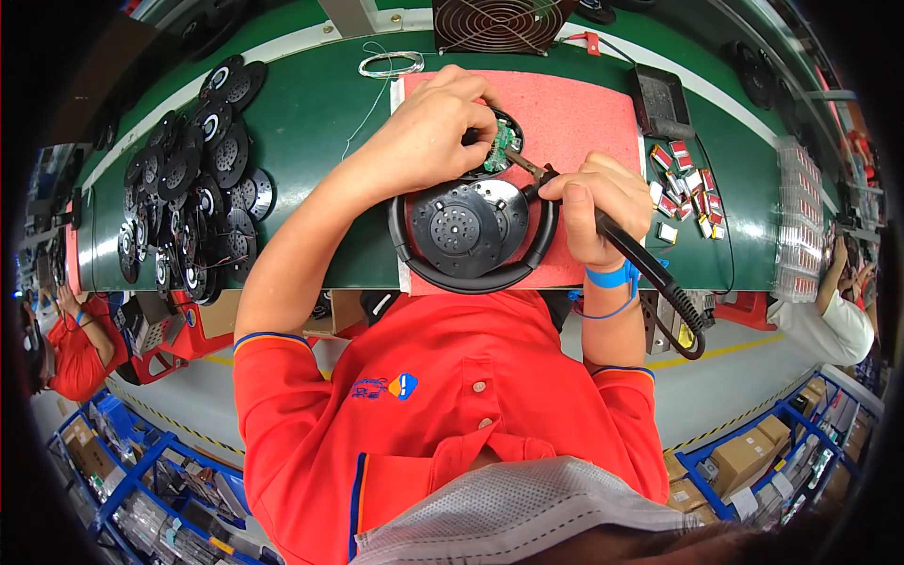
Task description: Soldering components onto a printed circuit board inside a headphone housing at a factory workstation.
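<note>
My right hand (603, 205) is closed round the black handle of a soldering iron (539, 170). Its tip points left, at a green circuit board (506, 141) in the open ear cup of a black headphone. The headphone's headband (476, 282) curves toward me, and a round black perforated disc (452, 226) lies inside that curve. Over the ear cup's left side my left hand (438, 122) is bent with the fingers pinched together. Whatever is between its fingertips is too small or hidden to make out. Pink matting (574, 113) lies under the headphone.
Many black speaker discs (193, 179) are heaped at left. A coil of thin wire (391, 64) and a fan grille (499, 24) are at the back. To the right are a black tray (661, 102), loose small batteries (687, 188) and stacked clear trays (799, 221). Co-workers sit both sides.
</note>
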`<state>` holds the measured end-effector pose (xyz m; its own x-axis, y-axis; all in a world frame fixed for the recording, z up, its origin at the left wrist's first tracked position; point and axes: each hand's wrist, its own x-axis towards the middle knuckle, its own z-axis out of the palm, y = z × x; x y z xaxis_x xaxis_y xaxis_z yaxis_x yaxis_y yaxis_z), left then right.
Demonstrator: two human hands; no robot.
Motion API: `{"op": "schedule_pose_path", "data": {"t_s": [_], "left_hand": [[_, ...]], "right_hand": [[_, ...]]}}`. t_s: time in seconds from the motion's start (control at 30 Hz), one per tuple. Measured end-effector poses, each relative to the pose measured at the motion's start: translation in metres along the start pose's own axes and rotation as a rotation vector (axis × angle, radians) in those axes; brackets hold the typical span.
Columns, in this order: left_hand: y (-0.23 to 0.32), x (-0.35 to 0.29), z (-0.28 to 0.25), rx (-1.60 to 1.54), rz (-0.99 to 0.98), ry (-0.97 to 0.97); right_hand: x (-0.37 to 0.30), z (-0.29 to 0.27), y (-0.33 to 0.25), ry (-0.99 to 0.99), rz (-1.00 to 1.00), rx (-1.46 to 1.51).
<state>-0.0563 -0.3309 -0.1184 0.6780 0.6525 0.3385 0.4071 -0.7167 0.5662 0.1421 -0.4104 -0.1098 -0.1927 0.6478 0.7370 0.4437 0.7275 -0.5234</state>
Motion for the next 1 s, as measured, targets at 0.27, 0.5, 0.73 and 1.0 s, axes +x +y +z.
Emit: {"op": "schedule_pose_path", "data": {"t_s": [0.27, 0.5, 0.73, 1.0], "left_hand": [[-0.001, 0.004, 0.001, 0.075, 0.059, -0.004], [0.002, 0.003, 0.003, 0.114, 0.039, 0.012], [0.005, 0.003, 0.004, 0.1, 0.029, 0.004], [0.007, 0.001, -0.005, 0.088, 0.014, -0.027]], "right_hand": [[0.002, 0.001, 0.001, -0.03, 0.009, -0.016], [0.001, 0.002, 0.001, -0.032, 0.009, -0.008], [-0.001, -0.004, -0.001, 0.003, -0.042, -0.02], [-0.072, -0.08, -0.008, 0.249, 0.42, -0.197]]}}
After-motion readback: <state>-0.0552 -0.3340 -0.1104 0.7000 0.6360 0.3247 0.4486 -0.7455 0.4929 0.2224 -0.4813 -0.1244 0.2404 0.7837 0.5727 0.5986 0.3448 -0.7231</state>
